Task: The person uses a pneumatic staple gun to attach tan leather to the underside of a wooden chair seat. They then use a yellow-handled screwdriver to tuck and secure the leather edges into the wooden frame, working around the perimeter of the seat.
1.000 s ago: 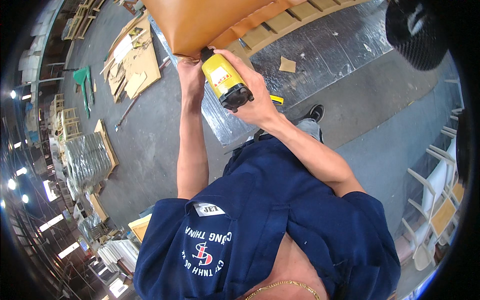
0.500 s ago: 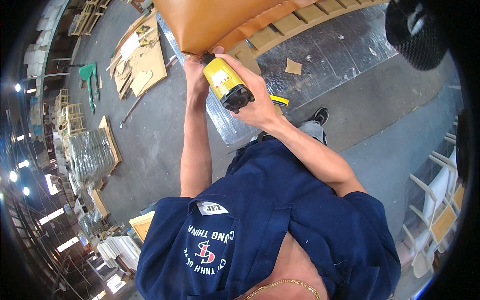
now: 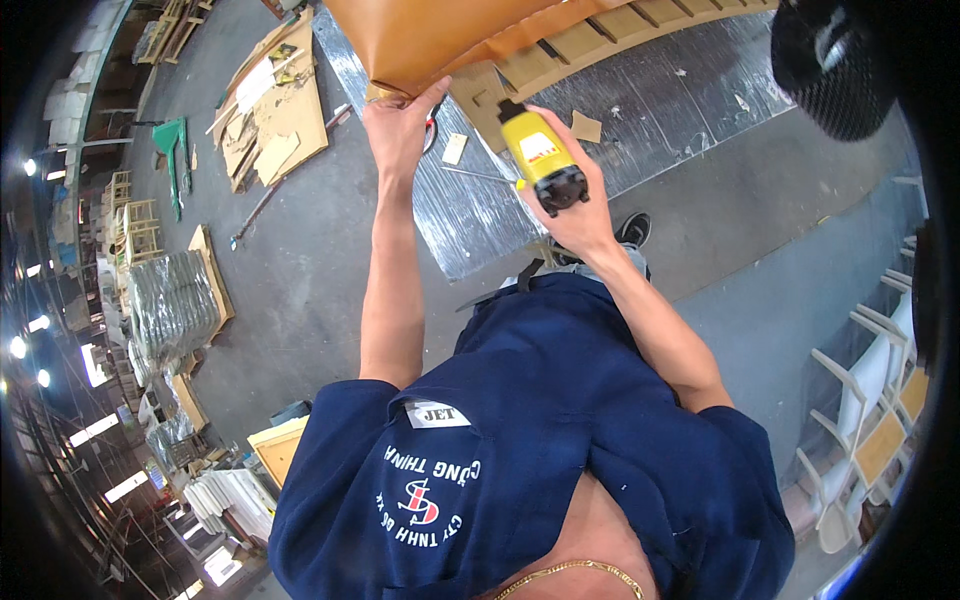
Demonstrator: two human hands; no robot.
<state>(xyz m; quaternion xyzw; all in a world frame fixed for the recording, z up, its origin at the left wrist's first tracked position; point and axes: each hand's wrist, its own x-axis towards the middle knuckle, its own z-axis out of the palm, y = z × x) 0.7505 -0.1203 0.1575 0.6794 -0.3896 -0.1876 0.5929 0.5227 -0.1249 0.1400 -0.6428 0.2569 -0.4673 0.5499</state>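
Reaching in from the top of the view, the orange-brown leathery cover (image 3: pixel 430 45) lies along a tan slatted frame (image 3: pixel 575 50) above the plastic-wrapped worktop (image 3: pixel 455 235). At its near left corner, the left hand (image 3: pixel 397 130) grasps the folded material, thumb stretched along the edge. To the right, the right hand (image 3: pixel 580 210) has its fingers wrapped around a yellow-and-black handheld tool (image 3: pixel 542 155), whose narrow black nose points away from the body, apart from the cover. Between the hands, a small pale card (image 3: pixel 454 149) and a thin metal rod (image 3: pixel 475 175) lie on the worktop; a brown scrap (image 3: pixel 586 126) sits just beyond the tool. Farther left, broken tan sheets (image 3: pixel 295 115) lie on the floor (image 3: pixel 290 280) near a green stand (image 3: pixel 172 160). Pale chair frames (image 3: pixel 865 420) stand well off to the right.
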